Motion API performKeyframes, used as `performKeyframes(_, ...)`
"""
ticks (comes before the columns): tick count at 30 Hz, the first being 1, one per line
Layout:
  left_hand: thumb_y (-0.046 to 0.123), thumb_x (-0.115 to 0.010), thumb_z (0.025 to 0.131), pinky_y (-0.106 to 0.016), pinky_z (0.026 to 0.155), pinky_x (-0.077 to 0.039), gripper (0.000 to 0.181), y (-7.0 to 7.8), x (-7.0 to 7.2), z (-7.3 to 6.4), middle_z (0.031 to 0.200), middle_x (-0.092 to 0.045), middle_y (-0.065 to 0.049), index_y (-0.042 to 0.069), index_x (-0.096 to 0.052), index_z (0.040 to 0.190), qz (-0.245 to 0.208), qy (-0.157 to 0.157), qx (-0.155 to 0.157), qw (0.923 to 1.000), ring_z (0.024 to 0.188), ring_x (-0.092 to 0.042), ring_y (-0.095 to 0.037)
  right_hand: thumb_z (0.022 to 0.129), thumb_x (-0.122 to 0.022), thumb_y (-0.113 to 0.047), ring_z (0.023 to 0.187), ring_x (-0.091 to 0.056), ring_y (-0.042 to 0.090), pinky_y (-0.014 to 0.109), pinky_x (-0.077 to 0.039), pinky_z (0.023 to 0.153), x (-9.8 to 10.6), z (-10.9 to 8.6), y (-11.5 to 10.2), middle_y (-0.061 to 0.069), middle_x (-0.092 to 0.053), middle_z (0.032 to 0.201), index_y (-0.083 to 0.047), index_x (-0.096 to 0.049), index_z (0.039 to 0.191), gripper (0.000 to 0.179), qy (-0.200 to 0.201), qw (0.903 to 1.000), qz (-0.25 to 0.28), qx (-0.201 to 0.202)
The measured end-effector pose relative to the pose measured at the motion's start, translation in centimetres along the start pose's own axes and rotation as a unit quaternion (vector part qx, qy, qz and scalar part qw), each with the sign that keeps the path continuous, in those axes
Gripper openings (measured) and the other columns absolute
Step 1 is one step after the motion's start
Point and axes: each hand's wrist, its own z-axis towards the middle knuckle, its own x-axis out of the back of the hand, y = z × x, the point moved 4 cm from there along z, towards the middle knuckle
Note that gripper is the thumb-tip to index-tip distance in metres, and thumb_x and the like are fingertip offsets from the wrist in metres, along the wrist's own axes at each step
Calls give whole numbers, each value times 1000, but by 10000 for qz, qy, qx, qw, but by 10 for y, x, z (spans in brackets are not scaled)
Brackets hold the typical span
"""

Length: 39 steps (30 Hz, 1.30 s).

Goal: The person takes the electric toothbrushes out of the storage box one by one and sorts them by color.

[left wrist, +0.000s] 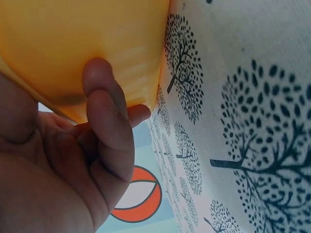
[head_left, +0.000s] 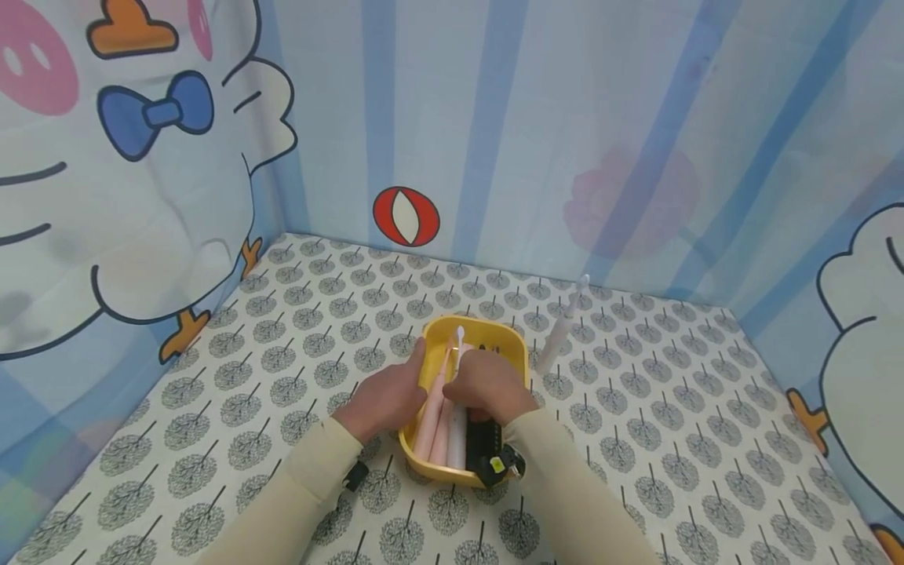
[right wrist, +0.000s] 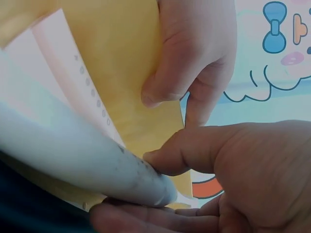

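Observation:
A yellow plastic basket (head_left: 413, 464) sits on the patterned cloth. My left hand (head_left: 384, 396) grips its left side, thumb over the rim on the inside and fingers against the outer wall (left wrist: 53, 43). Inside the basket, my right hand (head_left: 490, 384) pinches a white electric toothbrush (right wrist: 82, 150) between thumb and fingers near its neck. Its brush head (head_left: 461, 333) points away from me, and its handle (head_left: 457, 439) lies along the basket. To its left are pink electric toothbrushes (head_left: 428, 416), side by side. The right hand hides part of the basket's contents.
Another white electric toothbrush (head_left: 558, 337) lies on the cloth right of the basket. Dark items (head_left: 479, 441) fill the basket's right part, partly under my right wrist. The tree-print cloth (head_left: 268, 392) extends to printed curtains (head_left: 438, 118) at the back and sides.

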Motion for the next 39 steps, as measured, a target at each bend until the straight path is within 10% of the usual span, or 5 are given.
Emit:
performKeyframes(23,18,-47,97,-32,50,-44,77,-1,0,-1,72,-56,-3,7,0,156,-46,18,1,10000,52,-52,-17,89,-61,-21,59,-55,17,29,-47,52,26,-22,-2,5,-59,72,-7,-61,86,15,956,9925,595,476)
performKeyframes(39,16,-47,95,-33,50,-44,78,0,0,-1,73,-56,-4,7,0,157,-55,62,76,9999,53,-52,-18,92,-58,-24,79,-63,19,34,-52,65,45,-48,15,7,-69,102,-6,-60,124,37,2346,9597,1310,820)
